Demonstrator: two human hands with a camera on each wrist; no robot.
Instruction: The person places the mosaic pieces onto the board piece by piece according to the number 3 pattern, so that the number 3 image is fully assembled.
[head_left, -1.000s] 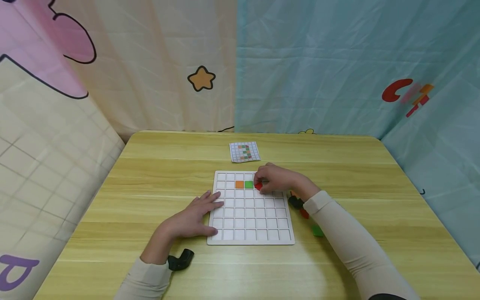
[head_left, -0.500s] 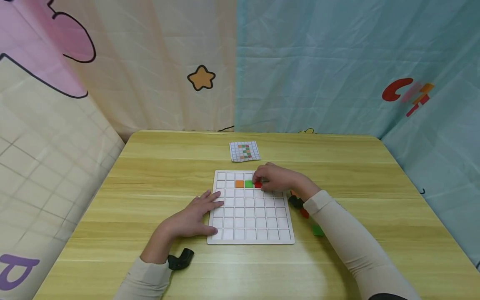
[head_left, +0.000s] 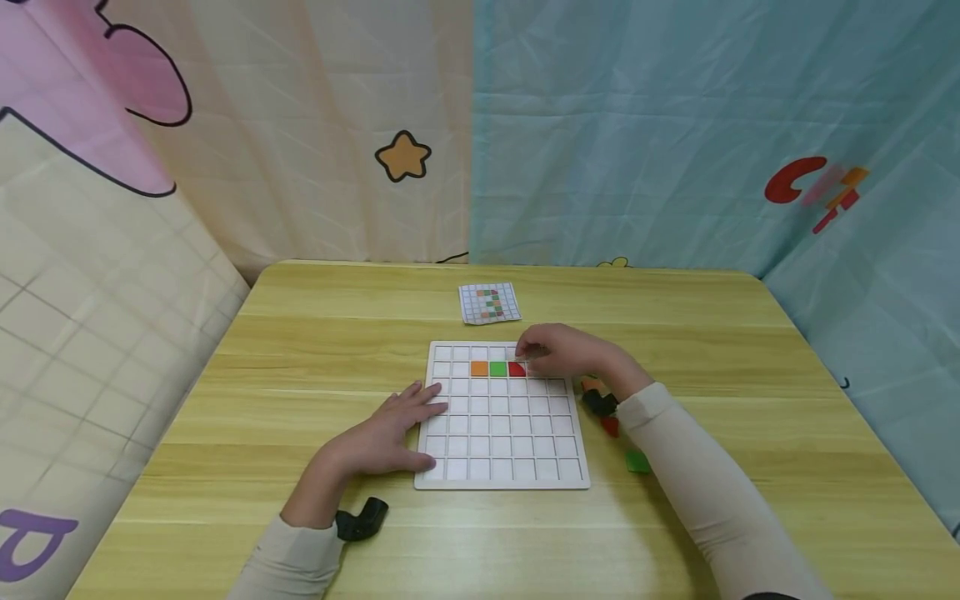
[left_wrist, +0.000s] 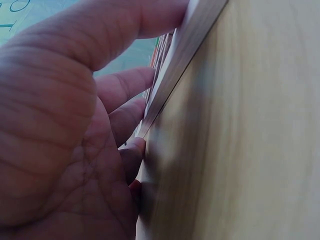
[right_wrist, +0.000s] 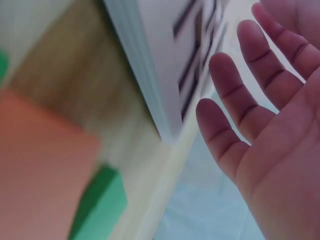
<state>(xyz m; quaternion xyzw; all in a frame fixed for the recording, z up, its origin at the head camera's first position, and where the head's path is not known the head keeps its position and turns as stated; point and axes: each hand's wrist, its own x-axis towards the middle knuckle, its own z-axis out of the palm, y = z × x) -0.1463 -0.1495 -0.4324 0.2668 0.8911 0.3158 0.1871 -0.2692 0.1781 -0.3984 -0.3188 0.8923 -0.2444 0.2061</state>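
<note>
White grid board (head_left: 499, 427): flat on the tabletop (head_left: 300, 350), centre of the clock, far side at 12.
Left hand (head_left: 386, 435): spread at 9 o'clock, finger ends and thumb resting on the board's edge.
Right hand (head_left: 567, 350): over the board towards 1 o'clock, fingers loosely bent and parted; I cannot tell whether they touch the board.
Red tile (head_left: 516, 369): in the second row from 12 o'clock, one corner rounded off, just beside the right hand.
Green tile (head_left: 498, 369): same row, next to the red one on its 9 o'clock side.
Orange tile (head_left: 479, 368): same row, next along towards 9.
Loose orange tile (head_left: 593, 384): on the tabletop between 2 and 3 o'clock.
Loose red tile (head_left: 611, 427): at 3 o'clock.
Loose green tile (head_left: 637, 462): towards 4 o'clock, beside the right sleeve (head_left: 705, 492).
Pattern card (head_left: 472, 303): beyond the board at 12 o'clock, a grid with coloured squares.
</note>
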